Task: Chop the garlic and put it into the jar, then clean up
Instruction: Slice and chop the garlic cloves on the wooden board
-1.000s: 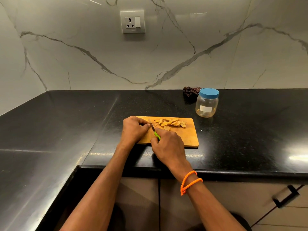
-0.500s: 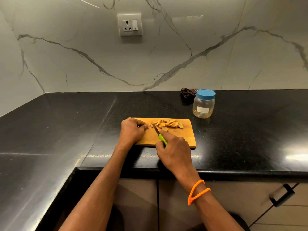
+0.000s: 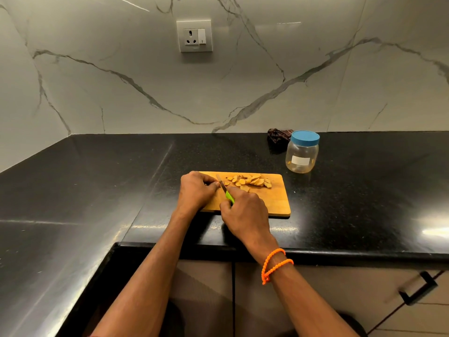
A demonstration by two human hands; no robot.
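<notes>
A wooden cutting board (image 3: 274,203) lies on the black counter. Along its far edge sits a row of pale sliced garlic pieces (image 3: 250,181). My right hand (image 3: 245,215) grips a knife (image 3: 224,189) with a green handle, its blade pointing away from me just left of the slices. My left hand (image 3: 195,189) has its fingers curled at the board's left end, fingertips right beside the blade; whatever it pins there is hidden. A clear plastic jar (image 3: 302,153) with a blue lid on stands behind the board to the right.
A dark crumpled cloth (image 3: 278,137) lies against the marble wall behind the jar. A wall socket (image 3: 194,36) is above. The black counter (image 3: 97,181) wraps round to my left. Cabinet doors with a black handle (image 3: 418,288) are below the front edge.
The knife has moved slightly: it drew back from my left fingertips half a second ago and now sits close to them again. The left hand, slices and jar have stayed put.
</notes>
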